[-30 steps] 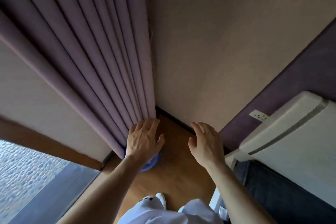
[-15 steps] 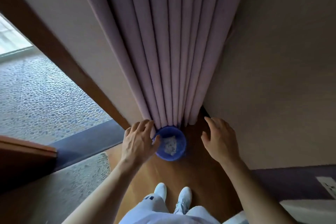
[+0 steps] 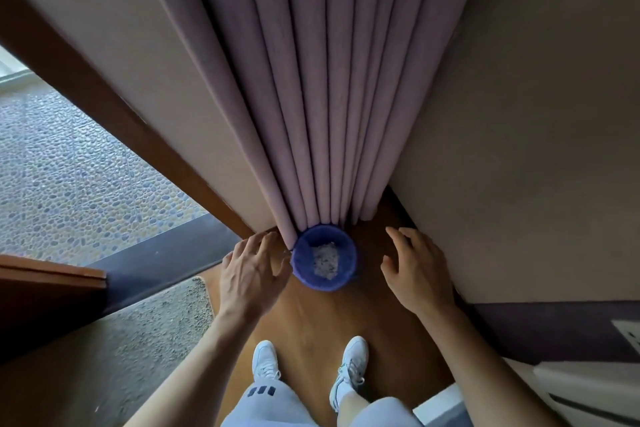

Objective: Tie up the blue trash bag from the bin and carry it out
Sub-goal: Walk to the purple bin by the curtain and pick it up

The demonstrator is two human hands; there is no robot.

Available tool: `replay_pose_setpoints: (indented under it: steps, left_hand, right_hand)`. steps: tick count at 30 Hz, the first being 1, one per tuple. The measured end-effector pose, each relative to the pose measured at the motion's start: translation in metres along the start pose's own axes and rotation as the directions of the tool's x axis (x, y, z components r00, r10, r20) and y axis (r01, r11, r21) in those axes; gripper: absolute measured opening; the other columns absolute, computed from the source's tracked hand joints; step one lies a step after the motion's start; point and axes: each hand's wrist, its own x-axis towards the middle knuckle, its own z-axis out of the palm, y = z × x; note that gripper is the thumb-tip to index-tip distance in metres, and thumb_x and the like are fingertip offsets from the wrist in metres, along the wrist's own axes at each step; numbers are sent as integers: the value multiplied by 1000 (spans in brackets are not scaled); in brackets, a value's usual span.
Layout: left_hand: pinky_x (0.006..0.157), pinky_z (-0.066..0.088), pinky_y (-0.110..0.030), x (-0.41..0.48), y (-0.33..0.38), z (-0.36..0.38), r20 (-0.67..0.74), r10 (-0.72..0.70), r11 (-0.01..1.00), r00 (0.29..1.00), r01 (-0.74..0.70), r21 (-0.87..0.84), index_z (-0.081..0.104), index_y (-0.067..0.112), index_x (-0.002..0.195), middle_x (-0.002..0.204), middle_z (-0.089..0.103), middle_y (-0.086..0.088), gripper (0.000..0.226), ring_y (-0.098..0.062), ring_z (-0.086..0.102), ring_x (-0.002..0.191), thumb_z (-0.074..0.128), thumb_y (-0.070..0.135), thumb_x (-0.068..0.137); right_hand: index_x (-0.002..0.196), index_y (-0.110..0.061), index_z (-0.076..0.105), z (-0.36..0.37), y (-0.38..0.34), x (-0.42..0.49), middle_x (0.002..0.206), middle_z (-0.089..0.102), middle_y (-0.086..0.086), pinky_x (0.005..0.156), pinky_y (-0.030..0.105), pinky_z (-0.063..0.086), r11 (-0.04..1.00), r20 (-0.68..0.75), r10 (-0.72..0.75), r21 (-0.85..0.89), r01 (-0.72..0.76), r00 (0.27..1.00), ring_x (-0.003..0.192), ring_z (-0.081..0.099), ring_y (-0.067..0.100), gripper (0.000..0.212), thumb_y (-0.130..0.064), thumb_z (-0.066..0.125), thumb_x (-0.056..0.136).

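A small round bin lined with the blue trash bag (image 3: 304,260) stands on the wooden floor in the corner, its far rim tucked under the curtain. Crumpled white rubbish (image 3: 325,258) lies inside it. My left hand (image 3: 251,270) hovers just left of the bin, fingers spread, fingertips near the rim; contact is unclear. My right hand (image 3: 415,270) is open to the right of the bin, a short gap away, close to the wall. Neither hand holds anything.
Mauve curtain folds (image 3: 322,97) hang down to the bin. A beige wall (image 3: 519,149) runs along the right. A brown door frame (image 3: 114,114) and pebbled outdoor floor (image 3: 69,184) lie left. A grey rug (image 3: 104,340) is at lower left. My white shoes (image 3: 265,362) stand below the bin.
The view has swung left and down, bringing the whole bin and its rubbish into sight. Both hands have spread apart to either side of the bin.
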Motion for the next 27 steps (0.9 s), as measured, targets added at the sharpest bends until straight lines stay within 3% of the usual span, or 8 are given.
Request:
replay_pose_setpoints:
  steps: [10, 15, 21, 27]
  left_hand:
    - [85, 51, -45, 35, -83, 16, 148, 20, 999, 989, -16, -29, 55, 23, 131, 127, 65, -4, 69, -32, 61, 112, 34, 64, 80]
    - [83, 52, -43, 51, -122, 51, 229, 72, 997, 971, -69, -23, 57, 20, 130, 123, 66, -8, 68, -34, 63, 107, 36, 61, 80]
    - [82, 52, -42, 61, -140, 122, 265, 28, 997, 964, -10, -70, 59, 21, 128, 125, 66, -7, 58, -32, 64, 107, 48, 55, 83]
    - [85, 51, -42, 79, -162, 248, 263, -36, 993, 964, 64, -98, 57, 20, 131, 132, 62, -8, 48, -33, 62, 112, 62, 43, 89]
  right_hand:
    - [138, -17, 56, 40, -45, -10, 137, 60, 10, 101, 48, 49, 984, -13, 164, -64, -164, 986, 123, 59, 29, 55, -31, 65, 86]
    - [136, -17, 59, 80, -59, -14, 133, 63, 11, 96, 48, 53, 969, -4, 231, -84, -230, 973, 118, 62, 31, 55, -30, 67, 83]
    - [136, -17, 59, 163, -41, -5, 132, 64, 10, 91, 45, 55, 967, 19, 246, -64, -245, 969, 115, 64, 29, 54, -33, 69, 85]
    - [136, -18, 58, 282, 19, 23, 133, 64, 10, 91, 47, 57, 963, 0, 264, -58, -263, 965, 116, 65, 29, 50, -37, 65, 91]
